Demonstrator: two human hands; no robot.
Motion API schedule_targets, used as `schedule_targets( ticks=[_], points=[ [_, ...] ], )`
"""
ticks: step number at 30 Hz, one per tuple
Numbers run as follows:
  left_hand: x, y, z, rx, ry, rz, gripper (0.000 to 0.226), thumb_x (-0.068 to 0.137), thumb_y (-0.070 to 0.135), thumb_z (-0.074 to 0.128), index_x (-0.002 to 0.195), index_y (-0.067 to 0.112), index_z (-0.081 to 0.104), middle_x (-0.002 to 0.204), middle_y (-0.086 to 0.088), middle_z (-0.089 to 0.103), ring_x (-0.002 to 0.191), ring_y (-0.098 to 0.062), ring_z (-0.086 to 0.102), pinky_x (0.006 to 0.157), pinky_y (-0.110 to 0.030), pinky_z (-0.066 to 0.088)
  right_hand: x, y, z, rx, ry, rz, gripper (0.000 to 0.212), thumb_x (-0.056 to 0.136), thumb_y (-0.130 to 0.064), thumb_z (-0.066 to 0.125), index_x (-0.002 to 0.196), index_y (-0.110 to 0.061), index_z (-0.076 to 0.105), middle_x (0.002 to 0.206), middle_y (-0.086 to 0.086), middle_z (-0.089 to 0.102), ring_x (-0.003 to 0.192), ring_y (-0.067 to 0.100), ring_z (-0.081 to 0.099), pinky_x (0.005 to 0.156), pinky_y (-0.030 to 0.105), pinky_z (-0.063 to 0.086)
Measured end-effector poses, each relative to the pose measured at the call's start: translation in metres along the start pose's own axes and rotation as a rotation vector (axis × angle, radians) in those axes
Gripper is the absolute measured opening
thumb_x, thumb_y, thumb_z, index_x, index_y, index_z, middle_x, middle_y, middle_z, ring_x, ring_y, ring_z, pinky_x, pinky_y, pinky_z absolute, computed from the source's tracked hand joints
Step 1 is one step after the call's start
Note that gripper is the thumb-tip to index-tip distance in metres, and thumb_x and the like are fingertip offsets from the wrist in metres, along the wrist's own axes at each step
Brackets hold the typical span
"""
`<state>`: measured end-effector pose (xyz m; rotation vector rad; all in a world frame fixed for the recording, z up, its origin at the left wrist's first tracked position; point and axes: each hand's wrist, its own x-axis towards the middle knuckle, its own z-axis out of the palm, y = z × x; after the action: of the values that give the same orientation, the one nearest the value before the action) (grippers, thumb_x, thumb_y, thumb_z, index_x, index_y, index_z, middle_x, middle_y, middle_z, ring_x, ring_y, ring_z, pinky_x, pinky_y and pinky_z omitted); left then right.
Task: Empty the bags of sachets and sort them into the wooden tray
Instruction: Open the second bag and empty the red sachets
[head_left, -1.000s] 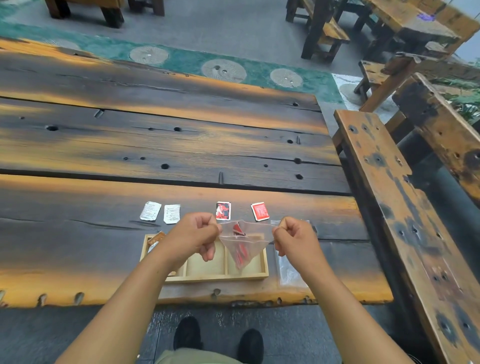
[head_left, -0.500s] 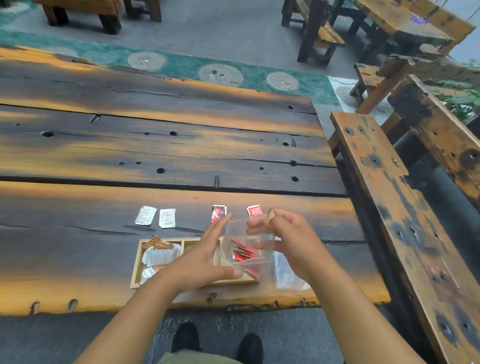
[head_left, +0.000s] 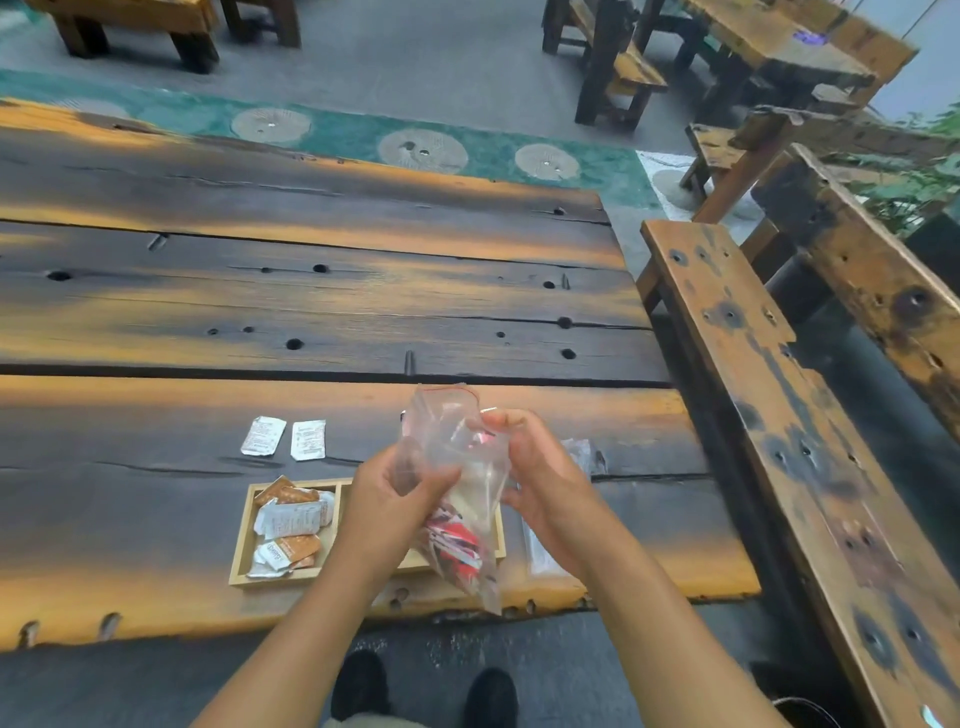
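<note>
A clear zip bag (head_left: 457, 467) with red sachets (head_left: 457, 543) bunched at its lower end hangs tilted above the wooden tray (head_left: 240, 545). My left hand (head_left: 387, 499) grips the bag's left side and my right hand (head_left: 530, 467) pinches its right edge near the open top. The tray's left compartment holds several orange and white sachets (head_left: 288, 525). My hands and the bag hide the tray's other compartments. Two white sachets (head_left: 285, 437) lie on the table beyond the tray.
An empty clear bag (head_left: 545, 545) lies flat on the table right of the tray. The dark plank table (head_left: 311, 312) stretches far ahead; its near edge is just below the tray. A wooden bench (head_left: 769, 415) runs along the right side.
The bag was stretched between both fists, then its mouth opened. Now it is raised and tilted, top away from me, with the red sachets slid to the near end.
</note>
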<state>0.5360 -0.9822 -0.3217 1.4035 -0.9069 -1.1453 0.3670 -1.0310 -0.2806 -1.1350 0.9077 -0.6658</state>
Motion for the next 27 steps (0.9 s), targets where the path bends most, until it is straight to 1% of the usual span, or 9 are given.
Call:
schedule_targets(
  ticks=[2,4,6,9,14,16,20,23,27],
  points=[
    [0.000,-0.007,0.004,0.002,0.021,-0.007,0.014,0.083,0.019,0.077,0.091,0.010,0.069,0.081,-0.012,0.076,0.072,-0.029,0.073,0.065,-0.043,0.057,-0.010,0.014,-0.006,-0.125,-0.072,0.072,0.081,0.067,-0.078,0.066,0.140,-0.050,0.041,0.142,-0.020,0.054,0.133,0.006,0.052,0.113,0.046,0.039],
    [-0.001,-0.007,0.008,-0.006,0.040,-0.004,0.013,0.086,0.015,0.073,0.095,0.008,0.068,0.085,-0.013,0.076,0.076,-0.033,0.073,0.068,-0.047,0.058,-0.019,0.029,-0.006,-0.192,-0.117,0.148,0.090,0.066,-0.074,0.072,0.144,-0.052,0.032,0.142,-0.018,0.054,0.131,0.005,0.054,0.112,0.048,0.040],
    [0.000,-0.007,0.012,0.007,0.055,-0.006,0.010,0.087,0.013,0.072,0.095,0.007,0.068,0.081,-0.010,0.076,0.072,-0.028,0.073,0.062,-0.039,0.059,-0.023,0.043,-0.002,-0.208,-0.133,0.197,0.086,0.066,-0.067,0.078,0.139,-0.048,0.037,0.138,-0.016,0.056,0.127,0.009,0.058,0.109,0.050,0.044],
    [0.001,-0.008,0.019,0.008,0.002,-0.034,0.015,0.087,0.016,0.072,0.094,0.003,0.067,0.074,-0.005,0.075,0.064,-0.017,0.071,0.055,-0.025,0.053,-0.026,0.055,0.006,-0.216,-0.117,0.203,0.079,0.076,-0.035,0.082,0.139,-0.049,0.037,0.123,-0.006,0.069,0.108,0.016,0.069,0.100,0.048,0.051],
    [0.006,-0.019,0.013,-0.049,0.058,-0.109,0.047,0.078,0.039,0.078,0.087,-0.004,0.059,0.076,-0.014,0.070,0.069,-0.031,0.068,0.062,-0.041,0.055,-0.025,0.065,0.006,-0.143,0.017,0.256,0.053,0.085,-0.007,0.071,0.125,-0.037,0.054,0.113,0.002,0.074,0.099,0.023,0.074,0.082,0.051,0.061],
    [0.008,-0.024,0.008,-0.091,0.010,-0.180,0.049,0.073,0.047,0.082,0.097,0.008,0.063,0.091,-0.012,0.075,0.080,-0.034,0.073,0.071,-0.048,0.058,-0.025,0.065,0.004,-0.120,0.054,0.278,0.049,0.088,-0.005,0.068,0.125,-0.034,0.056,0.111,0.004,0.075,0.097,0.024,0.075,0.078,0.048,0.063],
    [0.016,-0.032,-0.004,-0.465,-0.210,-0.401,0.088,0.061,0.050,0.089,0.138,0.027,0.054,0.133,-0.016,0.063,0.116,-0.041,0.064,0.096,-0.063,0.049,-0.030,0.068,-0.001,-0.125,0.004,0.323,0.040,0.091,-0.006,0.066,0.126,-0.022,0.057,0.110,0.005,0.076,0.095,0.025,0.075,0.071,0.039,0.062],
    [0.011,-0.037,-0.008,-0.778,-0.361,-0.515,0.081,0.060,0.037,0.093,0.133,0.020,0.063,0.136,-0.020,0.061,0.123,-0.043,0.059,0.102,-0.061,0.045,-0.031,0.076,-0.004,-0.049,-0.007,0.375,0.037,0.090,-0.010,0.068,0.126,-0.012,0.059,0.114,0.011,0.074,0.097,0.030,0.074,0.071,0.039,0.061],
    [0.001,-0.059,-0.003,-0.879,-0.404,-0.610,0.071,0.069,0.032,0.088,0.135,0.026,0.061,0.143,-0.026,0.051,0.128,-0.045,0.050,0.114,-0.065,0.027,-0.033,0.081,-0.004,0.066,0.012,0.444,0.038,0.087,-0.017,0.073,0.122,-0.007,0.063,0.106,0.011,0.076,0.092,0.024,0.073,0.072,0.037,0.061]
  ],
)
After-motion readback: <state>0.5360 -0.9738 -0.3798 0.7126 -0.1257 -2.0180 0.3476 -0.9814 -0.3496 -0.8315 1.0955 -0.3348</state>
